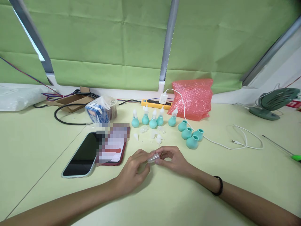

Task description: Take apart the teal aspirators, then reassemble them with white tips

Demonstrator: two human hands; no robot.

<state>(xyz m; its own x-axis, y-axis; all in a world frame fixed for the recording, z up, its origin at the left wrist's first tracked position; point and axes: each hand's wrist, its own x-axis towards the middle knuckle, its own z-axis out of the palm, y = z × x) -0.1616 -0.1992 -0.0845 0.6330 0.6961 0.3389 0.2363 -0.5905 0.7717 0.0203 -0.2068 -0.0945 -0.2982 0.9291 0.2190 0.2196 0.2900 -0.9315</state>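
Note:
Between my two hands is a small clear plastic tube (153, 158), tilted over the pale table. My left hand (136, 168) has its fingers closed on the tube's left end. The thumb and fingers of my right hand (172, 160) pinch its right end. Beyond my hands lie small white and clear parts (159, 139). Behind them stand several teal bulbs with clear tips (153, 121). Several teal bulbs without tips (192, 142) are grouped to the right.
Two phones, one dark-screened (81, 155) and one lit (114, 147), lie left. A bagged blue box (97, 113), yellow power strip (148, 104) and pink bubble-wrap bag (194, 97) are behind. A white cable (221, 145), green fan (275, 102) and screwdriver (279, 146) sit right.

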